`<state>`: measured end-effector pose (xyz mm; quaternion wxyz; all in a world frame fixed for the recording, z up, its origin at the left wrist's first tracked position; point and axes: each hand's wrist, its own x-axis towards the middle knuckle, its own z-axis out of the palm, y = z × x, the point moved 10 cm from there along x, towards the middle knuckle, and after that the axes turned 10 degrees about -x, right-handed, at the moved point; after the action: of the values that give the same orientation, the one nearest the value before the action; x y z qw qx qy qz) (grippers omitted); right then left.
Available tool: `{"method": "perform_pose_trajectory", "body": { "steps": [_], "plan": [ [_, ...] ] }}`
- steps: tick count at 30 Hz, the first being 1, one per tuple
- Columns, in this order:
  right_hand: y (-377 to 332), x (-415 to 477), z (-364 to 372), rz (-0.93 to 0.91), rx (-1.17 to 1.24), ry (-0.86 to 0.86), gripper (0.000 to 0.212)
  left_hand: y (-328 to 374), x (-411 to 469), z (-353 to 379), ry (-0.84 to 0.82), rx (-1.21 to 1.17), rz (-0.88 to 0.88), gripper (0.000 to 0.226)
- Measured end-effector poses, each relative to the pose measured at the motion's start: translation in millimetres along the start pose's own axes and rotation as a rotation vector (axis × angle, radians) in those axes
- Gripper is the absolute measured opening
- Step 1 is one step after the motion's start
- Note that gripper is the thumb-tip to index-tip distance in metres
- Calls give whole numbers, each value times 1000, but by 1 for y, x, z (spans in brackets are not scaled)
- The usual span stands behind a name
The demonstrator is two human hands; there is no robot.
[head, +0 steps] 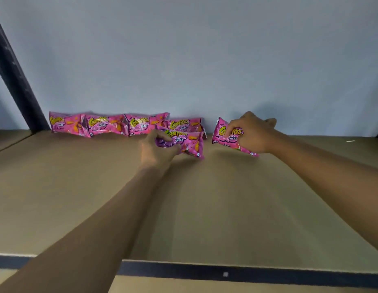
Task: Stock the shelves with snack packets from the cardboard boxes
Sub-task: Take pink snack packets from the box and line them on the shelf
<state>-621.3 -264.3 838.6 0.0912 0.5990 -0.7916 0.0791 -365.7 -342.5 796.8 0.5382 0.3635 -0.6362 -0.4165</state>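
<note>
Several pink snack packets [107,124] stand in a row against the back wall on a brown shelf board [78,187]. My left hand [157,150] grips another pink packet [189,142] just in front of the row's right end, low over the board. My right hand [252,132] holds a further pink packet [223,135] to the right of the row, near the wall, tilted with its lower corner close to the board. No cardboard box is in view.
A dark metal upright [14,77] slants up at the far left. The shelf's dark front edge [226,273] runs across the bottom. A pale grey wall [205,60] closes the back. A small white scrap [351,141] lies at the far right.
</note>
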Motion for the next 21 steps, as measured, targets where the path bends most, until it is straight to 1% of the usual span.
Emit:
{"method": "perform_pose_trajectory", "body": {
  "steps": [5,8,12,21],
  "plan": [
    [6,32,15,-1,-43,31,42,-15,21,1,48,47,23,34],
    [1,53,18,-10,-42,64,41,-17,27,4,52,14,27,33],
    [-8,71,22,-20,-61,77,34,-13,26,3,66,-30,61,29],
    [-8,70,22,-11,-33,194,35,-10,24,7,36,20,89,30]
  ]
}}
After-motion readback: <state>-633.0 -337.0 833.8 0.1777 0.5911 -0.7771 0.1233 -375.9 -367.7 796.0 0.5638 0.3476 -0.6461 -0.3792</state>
